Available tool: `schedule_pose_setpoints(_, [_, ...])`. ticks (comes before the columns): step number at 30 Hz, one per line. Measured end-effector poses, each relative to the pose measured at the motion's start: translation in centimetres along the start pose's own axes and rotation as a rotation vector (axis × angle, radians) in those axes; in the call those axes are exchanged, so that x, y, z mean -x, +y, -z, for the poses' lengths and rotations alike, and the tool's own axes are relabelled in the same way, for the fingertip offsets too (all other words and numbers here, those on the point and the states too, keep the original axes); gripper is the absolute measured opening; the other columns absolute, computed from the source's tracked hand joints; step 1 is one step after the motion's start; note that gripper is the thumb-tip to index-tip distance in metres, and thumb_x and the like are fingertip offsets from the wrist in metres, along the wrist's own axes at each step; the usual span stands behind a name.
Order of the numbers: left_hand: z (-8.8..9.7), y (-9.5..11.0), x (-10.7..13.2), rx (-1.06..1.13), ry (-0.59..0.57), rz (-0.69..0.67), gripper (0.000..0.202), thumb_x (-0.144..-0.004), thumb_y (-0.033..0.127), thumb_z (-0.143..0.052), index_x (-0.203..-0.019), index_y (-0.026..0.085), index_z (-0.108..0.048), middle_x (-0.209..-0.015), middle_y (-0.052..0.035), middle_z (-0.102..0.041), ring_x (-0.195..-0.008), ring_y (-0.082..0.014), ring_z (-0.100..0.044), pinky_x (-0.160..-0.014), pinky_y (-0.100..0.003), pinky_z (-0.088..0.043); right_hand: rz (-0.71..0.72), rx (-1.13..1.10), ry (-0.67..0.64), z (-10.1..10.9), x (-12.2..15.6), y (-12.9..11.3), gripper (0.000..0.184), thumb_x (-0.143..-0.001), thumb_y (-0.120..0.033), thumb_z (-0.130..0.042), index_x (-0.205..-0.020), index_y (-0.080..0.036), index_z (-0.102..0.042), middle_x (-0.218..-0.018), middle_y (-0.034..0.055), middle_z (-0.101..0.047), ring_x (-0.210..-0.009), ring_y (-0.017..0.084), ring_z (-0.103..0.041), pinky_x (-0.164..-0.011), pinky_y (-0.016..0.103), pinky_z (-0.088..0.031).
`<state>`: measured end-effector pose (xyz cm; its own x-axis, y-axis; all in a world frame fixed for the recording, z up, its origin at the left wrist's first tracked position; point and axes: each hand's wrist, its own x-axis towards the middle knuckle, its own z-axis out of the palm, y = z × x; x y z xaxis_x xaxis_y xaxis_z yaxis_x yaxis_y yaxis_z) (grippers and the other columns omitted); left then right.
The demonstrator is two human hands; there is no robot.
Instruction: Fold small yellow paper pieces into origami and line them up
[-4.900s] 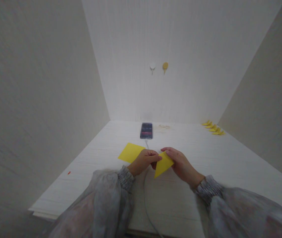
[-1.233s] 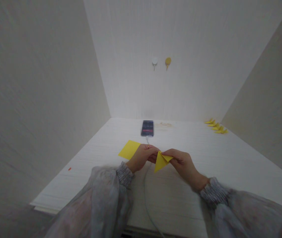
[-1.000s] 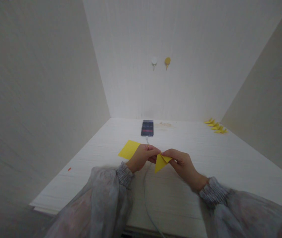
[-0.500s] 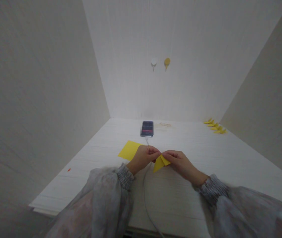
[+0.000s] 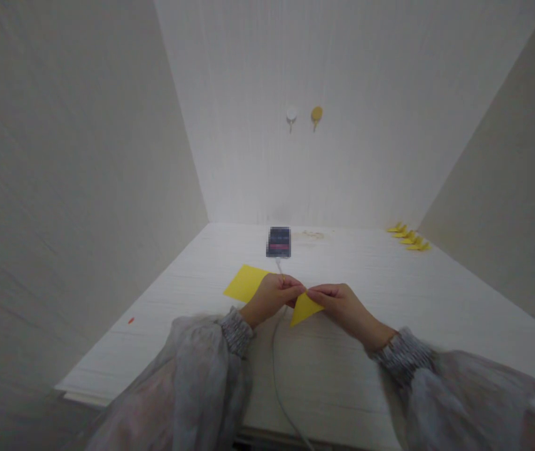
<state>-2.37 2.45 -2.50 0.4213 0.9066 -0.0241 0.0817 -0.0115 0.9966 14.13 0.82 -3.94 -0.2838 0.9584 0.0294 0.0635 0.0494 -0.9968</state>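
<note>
Two hands meet low over the white bench [image 5: 436,300]: left hand [image 5: 272,295] and right hand [image 5: 342,304], fingers pressed together, pinch a small folded yellow paper triangle [image 5: 304,309] between their tips. Folding appears mid-crease; the next move likely calls for aligned edges and firm pressure.

A small yellow paper triangle [image 5: 303,309], already folded, is being pinched along its upper edge between both hands, its sharp tip pointing down and toward the left, hanging just above the white bench [image 5: 436,313] near its middle.
</note>
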Motion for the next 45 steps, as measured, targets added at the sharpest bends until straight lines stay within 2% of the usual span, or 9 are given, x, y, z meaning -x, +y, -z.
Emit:
schedule_pose_setpoints(6, [0.0,0.0,0.0,-0.003,0.005,-0.018,0.022,-0.066,0.031,-0.057,-0.073,0.010,-0.062,-0.064,-0.0033,-0.062,-0.056,-0.0102,-0.058,-0.057,-0.024,-0.049,0.010,-0.017,0.029,0.0,0.0,0.1,0.026,-0.066,-0.037,-0.059,-0.077,-0.015,-0.068,-0.067,0.0034,-0.065,-0.065,0.017,-0.058,-0.062,0.028,-0.043])
schedule_pose_setpoints(16, [-0.2,0.1,-0.2,0.065,0.019,0.028,0.022,-0.065,0.031,-0.059,-0.072,0.010,-0.061,-0.064,-0.0025,-0.062,-0.055,-0.0093,-0.057,-0.056,-0.023,-0.048,0.012,0.042,0.088,-0.2,0.1,-0.6,0.024,-0.066,-0.036,-0.058,-0.070,-0.014,-0.067,-0.066,0.0034,-0.064,-0.059,0.014,-0.055,-0.057,0.026,-0.042])
schedule_pose_setpoints(22, [-0.2,0.0,-0.2,0.080,-0.012,0.040,0.026,-0.065,0.034,-0.060,-0.074,0.011,-0.061,-0.068,-0.0040,-0.063,-0.057,-0.0091,-0.058,-0.056,-0.022,-0.047,0.037,0.100,0.107,-0.2,0.1,-0.7,0.023,-0.067,-0.035,-0.057,-0.067,-0.015,-0.067,-0.064,0.0023,-0.063,-0.059,0.014,-0.054,-0.055,0.024,-0.041])
schedule_pose_setpoints(33, [-0.1,-0.2,-0.3,0.136,-0.006,0.039,0.025,-0.057,0.027,-0.068,-0.075,0.011,-0.059,-0.064,-0.0019,-0.061,-0.055,-0.0070,-0.056,-0.053,-0.018,-0.046,0.075,0.119,0.134,-0.2,0.3,-1.1,0.018,-0.066,-0.032,-0.058,-0.067,-0.017,-0.067,-0.065,0.0025,-0.064,-0.061,0.014,-0.055,-0.057,0.024,-0.041])
schedule_pose_setpoints(45, [-0.2,0.1,-0.3,0.099,0.032,0.030,0.024,-0.060,0.030,-0.065,-0.072,0.010,-0.059,-0.064,-0.0030,-0.062,-0.055,-0.0078,-0.056,-0.053,-0.020,-0.047,0.065,0.145,0.158,-0.2,0.2,-0.9,0.022,-0.063,-0.037,-0.061,-0.067,-0.017,-0.066,-0.065,0.0022,-0.063,-0.062,0.015,-0.055,-0.057,0.025,-0.041])
